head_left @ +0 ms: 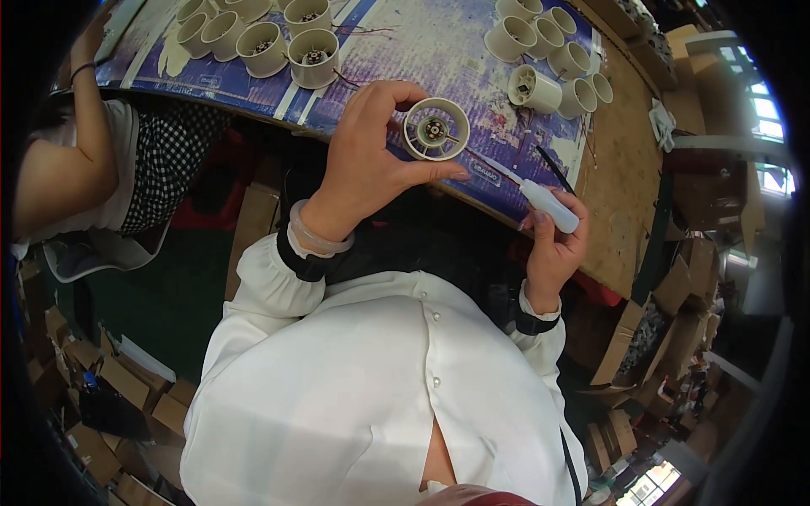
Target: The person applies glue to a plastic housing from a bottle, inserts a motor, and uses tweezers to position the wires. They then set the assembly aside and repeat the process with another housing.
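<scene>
My left hand (367, 160) is closed round a white, cup-shaped fan housing (434, 129), thumb below and fingers over the top. Its open end faces up, showing spokes and a small round motor in the middle. In my right hand (557, 249) is a small translucent squeeze bottle (548, 207) with a long thin nozzle. The nozzle slants up and left, its tip close to the housing's lower right rim; I cannot tell whether they touch. A thin black stick (554, 169) lies on the table just beyond the bottle.
More white housings stand in groups at the table's far left (314, 59) and far right (510, 38), one tipped on its side (534, 90). A worn blue printed sheet (405, 63) covers the wooden tabletop (620, 202). Another person's arm (76, 152) is at left. Cardboard boxes (620, 341) stand right.
</scene>
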